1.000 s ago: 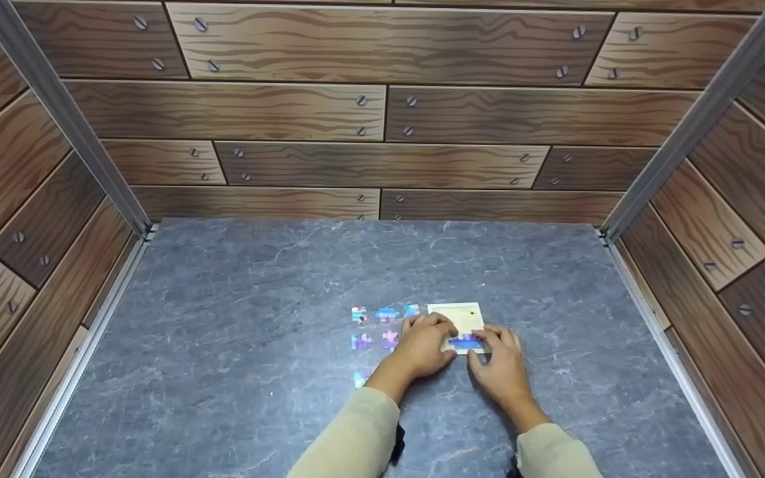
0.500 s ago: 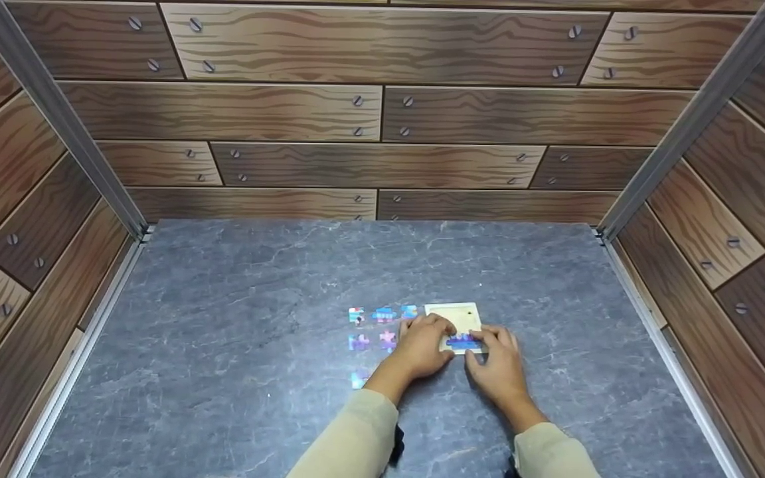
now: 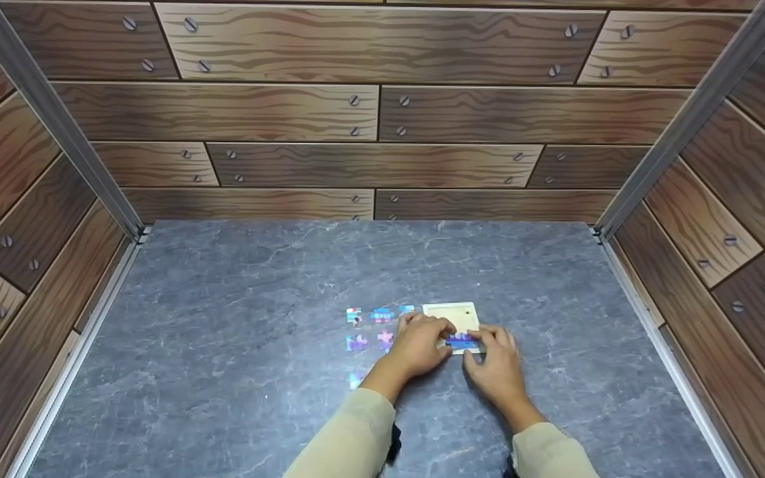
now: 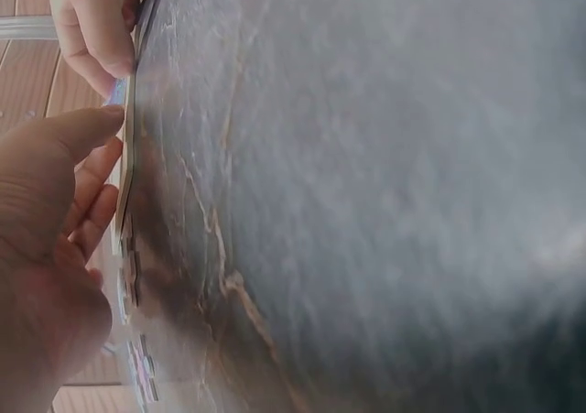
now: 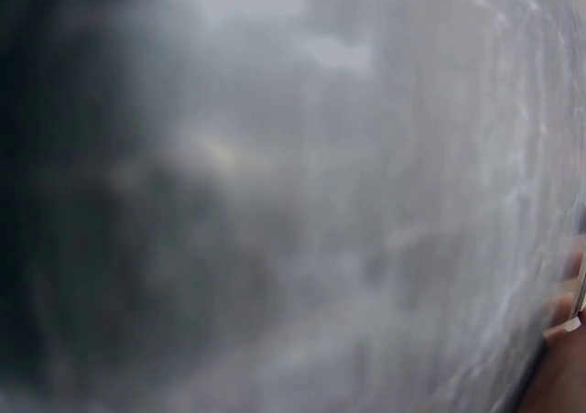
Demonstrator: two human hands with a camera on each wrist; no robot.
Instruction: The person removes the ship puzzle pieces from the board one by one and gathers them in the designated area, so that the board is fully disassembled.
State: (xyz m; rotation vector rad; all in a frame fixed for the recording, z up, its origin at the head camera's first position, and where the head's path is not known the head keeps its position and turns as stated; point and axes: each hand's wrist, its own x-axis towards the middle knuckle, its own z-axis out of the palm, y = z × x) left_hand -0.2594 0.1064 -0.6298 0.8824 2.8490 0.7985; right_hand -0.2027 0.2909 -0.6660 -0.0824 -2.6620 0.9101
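Note:
A shallow pale wooden puzzle tray (image 3: 449,310) lies on the tabletop in the head view, with blue and purple jigsaw pieces (image 3: 463,341) along its near side. My left hand (image 3: 420,342) grips the tray's left part, its fingers bent over it and the thumb at the near edge. At the near right corner, my right hand (image 3: 499,365) holds the tray between thumb and fingers, fingertips at the row of pieces. The left wrist view shows the tray edge (image 4: 126,175) from the side, with the left thumb on it. Only a sliver of the right hand (image 5: 560,367) appears in the right wrist view.
Left of the tray lie several loose jigsaw pieces, including a red-and-white one (image 3: 354,316), a blue one (image 3: 382,315) and a purple one (image 3: 356,342). Another piece (image 3: 355,380) sits nearer, beside the left forearm. Wood-patterned walls (image 3: 256,162) enclose the grey marbled tabletop (image 3: 236,318).
The whole head view has shifted slightly, so everything appears a little further left. Both hands stay in place on the tray.

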